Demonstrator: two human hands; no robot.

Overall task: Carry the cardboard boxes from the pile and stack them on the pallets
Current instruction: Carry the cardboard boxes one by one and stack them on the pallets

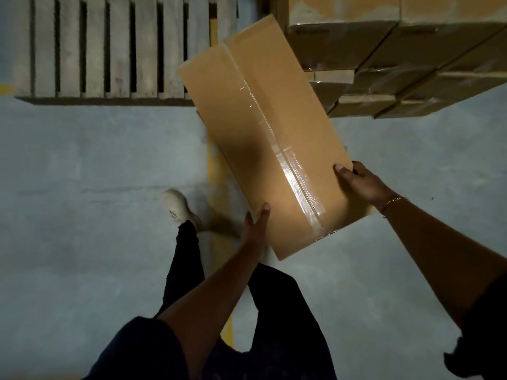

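Above the grey floor [96, 160], a taped box [263, 138]; right hand [359, 182] grips its near corner, left hand [256, 223] presses flat-fingered on its left edge; pallet [109, 50] far left, stacked boxes [397, 64] far right.

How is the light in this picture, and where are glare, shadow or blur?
Head view: dim overall; bright glare on the clear tape of the carried box; a soft dark shadow across the box top; the shoe and the stacked boxes look slightly blurred.

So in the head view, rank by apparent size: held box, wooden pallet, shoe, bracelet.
1. Held box and wooden pallet: about alike; the pallet is farther and cropped, so unranked.
2. Shoe.
3. Bracelet.
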